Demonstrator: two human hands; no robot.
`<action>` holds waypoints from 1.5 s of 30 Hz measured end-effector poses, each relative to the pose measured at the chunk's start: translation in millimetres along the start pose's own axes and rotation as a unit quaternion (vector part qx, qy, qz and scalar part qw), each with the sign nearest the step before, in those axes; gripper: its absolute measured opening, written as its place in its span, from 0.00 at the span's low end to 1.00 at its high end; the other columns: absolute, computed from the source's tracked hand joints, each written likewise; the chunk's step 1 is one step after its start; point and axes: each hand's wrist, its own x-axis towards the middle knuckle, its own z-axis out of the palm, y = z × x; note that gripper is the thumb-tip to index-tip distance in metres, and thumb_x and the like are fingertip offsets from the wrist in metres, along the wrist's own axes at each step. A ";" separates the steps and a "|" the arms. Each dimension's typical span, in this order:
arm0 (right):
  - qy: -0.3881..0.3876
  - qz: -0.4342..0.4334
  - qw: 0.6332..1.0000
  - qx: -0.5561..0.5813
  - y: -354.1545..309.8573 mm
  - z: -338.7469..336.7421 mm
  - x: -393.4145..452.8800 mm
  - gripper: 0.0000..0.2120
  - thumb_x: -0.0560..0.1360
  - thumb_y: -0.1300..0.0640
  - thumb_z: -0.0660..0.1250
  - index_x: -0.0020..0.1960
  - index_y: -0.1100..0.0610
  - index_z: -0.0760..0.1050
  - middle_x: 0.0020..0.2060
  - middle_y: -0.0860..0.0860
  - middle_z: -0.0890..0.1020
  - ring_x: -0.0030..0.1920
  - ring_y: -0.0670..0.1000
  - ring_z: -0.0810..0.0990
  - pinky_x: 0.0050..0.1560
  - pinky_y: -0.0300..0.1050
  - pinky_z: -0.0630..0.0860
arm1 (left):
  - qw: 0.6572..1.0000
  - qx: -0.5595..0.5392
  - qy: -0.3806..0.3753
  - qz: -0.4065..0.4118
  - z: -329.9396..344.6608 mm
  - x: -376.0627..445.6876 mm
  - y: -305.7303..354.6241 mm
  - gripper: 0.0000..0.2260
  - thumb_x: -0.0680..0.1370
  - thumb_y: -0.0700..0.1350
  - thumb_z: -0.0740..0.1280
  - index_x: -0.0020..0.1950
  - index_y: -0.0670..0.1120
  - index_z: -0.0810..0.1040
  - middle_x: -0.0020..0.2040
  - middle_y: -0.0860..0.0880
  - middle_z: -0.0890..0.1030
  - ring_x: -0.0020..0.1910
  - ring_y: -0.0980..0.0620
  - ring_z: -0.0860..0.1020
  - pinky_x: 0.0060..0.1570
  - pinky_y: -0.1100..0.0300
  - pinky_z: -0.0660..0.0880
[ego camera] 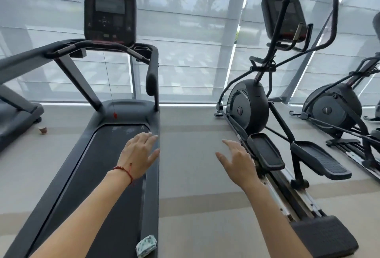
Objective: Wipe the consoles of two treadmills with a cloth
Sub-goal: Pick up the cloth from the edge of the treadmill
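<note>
the cloth (146, 245), a folded pale patterned square, lies on the right side rail of the near treadmill (115, 175) close to the person's feet, probably parked there within easy reach; neither hand holds it. the console (110, 14) it is meant for stands high at the far end, untouched. both hands hang out in front with fingers spread and nothing in them, the left hand (138, 154) above the belt's right edge, the right hand (236, 159) above the floor beside an elliptical trainer (249, 105). a second treadmill (14, 111) shows at far left, a paper cup (42, 130) on the floor between the two.
</note>
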 end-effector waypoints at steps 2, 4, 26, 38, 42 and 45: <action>-0.024 -0.012 1.000 -0.003 13.4 19.1 15.4 0.23 0.78 0.50 0.61 0.69 0.57 0.65 0.66 0.52 0.71 0.67 0.52 0.67 0.67 0.51 0.64 | 1.000 0.015 -0.003 -0.022 20.8 1.5 -6.0 0.18 0.77 0.49 0.65 0.60 0.38 0.77 0.57 0.38 0.79 0.58 0.38 0.76 0.54 0.43 0.74; -0.048 -0.025 0.999 -0.004 27.0 37.8 31.9 0.22 0.78 0.50 0.61 0.69 0.57 0.66 0.66 0.52 0.71 0.67 0.52 0.67 0.66 0.51 0.65 | 0.998 0.021 -0.018 -0.053 41.4 2.2 -9.1 0.22 0.77 0.53 0.57 0.59 0.38 0.78 0.55 0.38 0.80 0.56 0.38 0.78 0.52 0.43 0.75; -0.288 -0.063 0.955 0.044 104.8 220.5 42.4 0.21 0.78 0.52 0.62 0.69 0.58 0.66 0.65 0.55 0.72 0.66 0.55 0.68 0.64 0.51 0.66 | 0.951 0.042 -0.158 -0.262 195.8 -79.1 -2.3 0.23 0.76 0.52 0.54 0.59 0.38 0.78 0.57 0.39 0.79 0.57 0.39 0.77 0.55 0.45 0.74; -0.412 -0.033 0.909 0.062 100.0 338.3 6.6 0.21 0.79 0.51 0.59 0.69 0.55 0.65 0.65 0.52 0.72 0.65 0.52 0.69 0.62 0.45 0.66 | 0.915 -0.001 -0.195 -0.353 265.3 -150.9 -47.9 0.23 0.76 0.51 0.55 0.59 0.37 0.78 0.57 0.39 0.79 0.58 0.38 0.77 0.55 0.45 0.74; -0.441 -0.014 0.896 0.058 97.6 390.3 -6.1 0.21 0.79 0.50 0.58 0.70 0.55 0.64 0.65 0.51 0.71 0.65 0.51 0.69 0.62 0.45 0.66 | 0.906 -0.022 -0.209 -0.368 300.7 -169.7 -72.6 0.23 0.77 0.52 0.54 0.59 0.38 0.78 0.57 0.39 0.79 0.58 0.39 0.77 0.55 0.45 0.74; -0.459 0.008 0.887 0.052 100.6 436.5 -16.8 0.21 0.79 0.50 0.58 0.70 0.55 0.63 0.65 0.50 0.71 0.65 0.51 0.69 0.62 0.46 0.67 | 0.900 -0.035 -0.222 -0.373 332.5 -185.8 -92.0 0.27 0.81 0.56 0.47 0.60 0.38 0.78 0.58 0.40 0.79 0.58 0.39 0.77 0.54 0.45 0.74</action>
